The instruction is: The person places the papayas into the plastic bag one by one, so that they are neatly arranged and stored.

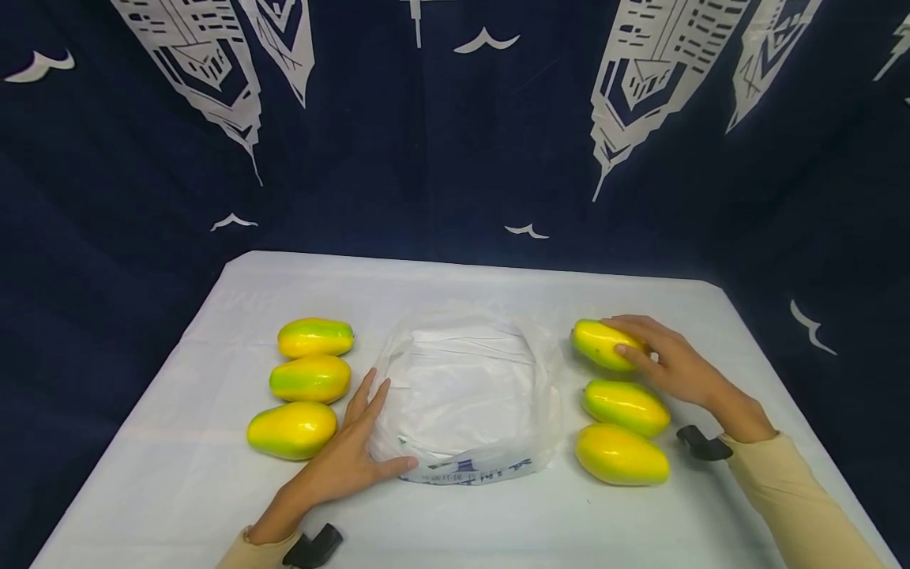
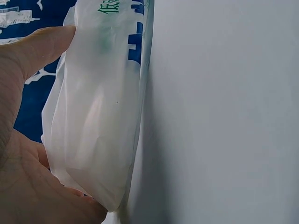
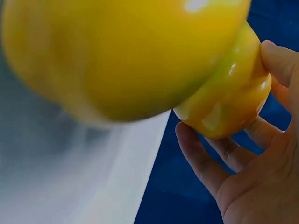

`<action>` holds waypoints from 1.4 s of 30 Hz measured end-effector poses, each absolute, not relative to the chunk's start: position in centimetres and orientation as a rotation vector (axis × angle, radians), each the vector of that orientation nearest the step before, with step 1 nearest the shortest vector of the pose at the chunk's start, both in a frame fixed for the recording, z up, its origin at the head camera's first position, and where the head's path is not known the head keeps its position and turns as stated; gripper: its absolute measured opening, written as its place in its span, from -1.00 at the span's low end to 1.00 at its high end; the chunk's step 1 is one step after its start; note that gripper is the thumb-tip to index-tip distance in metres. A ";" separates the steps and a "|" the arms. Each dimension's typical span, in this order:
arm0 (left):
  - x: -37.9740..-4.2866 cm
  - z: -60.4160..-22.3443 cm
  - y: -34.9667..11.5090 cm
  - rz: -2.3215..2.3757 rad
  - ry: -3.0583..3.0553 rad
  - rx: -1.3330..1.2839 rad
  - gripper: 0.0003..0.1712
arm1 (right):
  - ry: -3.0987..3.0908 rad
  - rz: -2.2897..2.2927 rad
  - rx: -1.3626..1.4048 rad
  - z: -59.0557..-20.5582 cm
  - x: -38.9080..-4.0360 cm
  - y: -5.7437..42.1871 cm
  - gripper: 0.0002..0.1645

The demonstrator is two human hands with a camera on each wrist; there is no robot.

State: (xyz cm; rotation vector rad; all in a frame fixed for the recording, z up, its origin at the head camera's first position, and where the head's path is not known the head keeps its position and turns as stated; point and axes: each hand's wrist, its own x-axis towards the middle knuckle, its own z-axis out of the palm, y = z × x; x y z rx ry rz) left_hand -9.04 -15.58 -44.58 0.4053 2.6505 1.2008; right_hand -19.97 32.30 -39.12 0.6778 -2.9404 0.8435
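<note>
A translucent white plastic bag (image 1: 465,395) with printed marks along its front lies spread in the middle, its mouth facing up. My left hand (image 1: 359,450) has its fingers spread along the bag's left side, with the thumb at the front edge. Close up in the left wrist view, the thumb (image 2: 46,44) touches the bag's wall (image 2: 103,112). My right hand (image 1: 671,359) grips the rearmost yellow-green papaya (image 1: 600,344) of the right group, thumb on the near side and fingers over the far side. That papaya (image 3: 229,88) shows partly behind a nearer one in the right wrist view.
Two more papayas lie in front of the gripped one, a middle papaya (image 1: 626,407) and a front papaya (image 1: 622,456). Left of the bag, three others form a column, including the front-left papaya (image 1: 291,431). A dark blue patterned cloth (image 1: 426,158) hangs behind the white table (image 1: 498,521).
</note>
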 end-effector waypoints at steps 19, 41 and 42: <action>-9.2 -44.5 -15.5 1.209 2.644 0.412 0.38 | -2.951 0.800 0.657 -35.4 -18.3 28.1 -0.44; -9.0 -44.5 -15.7 1.220 2.633 0.398 0.37 | -2.915 0.868 0.936 -36.1 -17.3 22.4 -0.43; -9.0 -44.5 -15.7 1.218 2.634 0.397 0.37 | -2.906 0.873 0.959 -36.1 -17.3 22.1 -0.43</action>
